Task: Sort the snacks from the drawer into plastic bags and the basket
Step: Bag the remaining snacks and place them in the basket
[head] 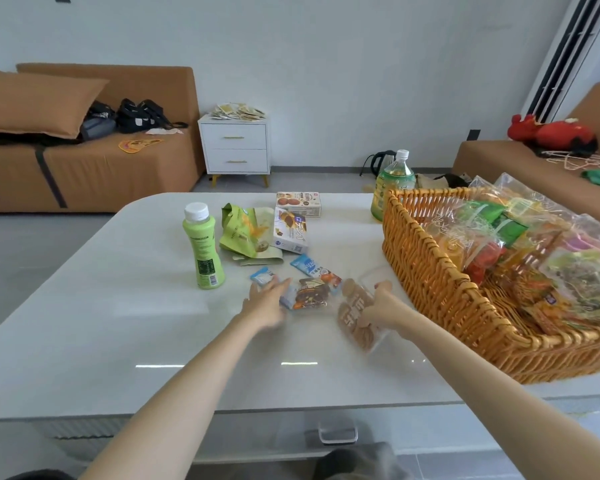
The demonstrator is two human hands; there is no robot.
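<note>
My right hand [378, 308] grips a clear plastic bag of round brown biscuits [355, 322] lying on the white table [136, 341]. My left hand [267, 303] reaches with straight fingers to a small pile of wrapped snacks [310, 292], touching its left side. A small blue packet [262, 276] and a blue-and-white packet [307, 266] lie just beyond. The orange wicker basket [437, 282] stands on the right, holding several clear bags filled with snacks [520, 244].
A light green bottle [203, 247] stands left of the snacks. Behind them lie a green pouch [243, 233] and two biscuit boxes [293, 220]. A large green drink bottle [392, 185] stands behind the basket. The drawer handle [336, 434] shows under the table's front edge.
</note>
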